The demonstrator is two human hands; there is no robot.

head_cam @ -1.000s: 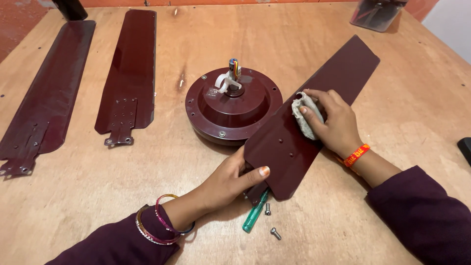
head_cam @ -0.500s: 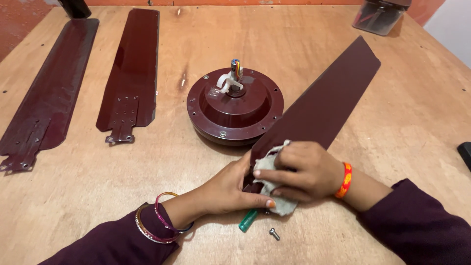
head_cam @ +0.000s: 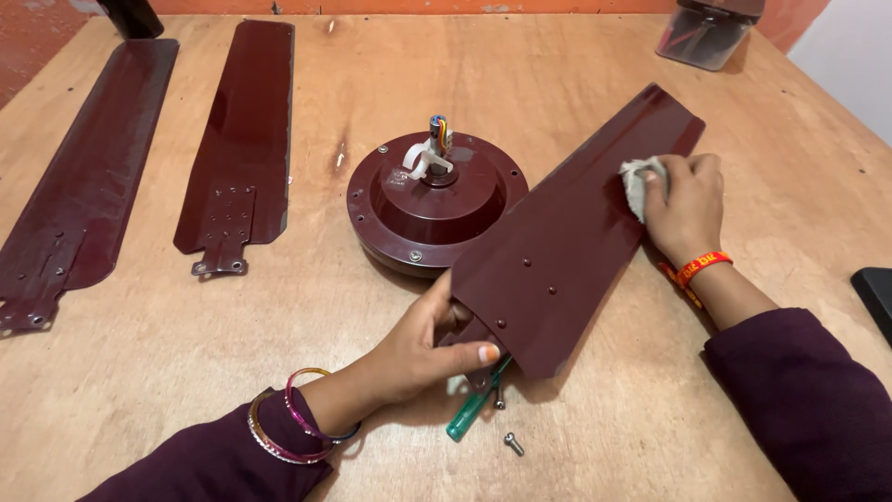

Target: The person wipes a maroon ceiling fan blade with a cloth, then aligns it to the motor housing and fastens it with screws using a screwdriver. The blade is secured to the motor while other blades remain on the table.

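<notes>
1. Maroon and glossy, the fan blade lies slanted across the wooden table, its narrow end low near the person and its wide end pointing up and to the right; one long edge rests against the motor housing.
2. Left hand is clamped on the blade's narrow end, thumb on top with an orange-painted nail, fingers tucked under the edge.
3. Right hand is closed around a grey cloth and presses it onto the blade's wide end, near its upper edge.
4. Bangles in silver and pink circle the left wrist; an orange band sits on the right wrist; both sleeves are dark purple.
5. Just under the held end lies a green-handled screwdriver, partly hidden by the blade, with two small screws close beside it on the table.
6. Round and maroon, the motor housing sits at the table's centre, with a white fitting and coloured wires standing up from its hub.
7. Well apart to the left, two more maroon blades lie flat side by side, their metal brackets toward the person.
8. At the far right corner stands a clear box; a black object shows at the right edge.
</notes>
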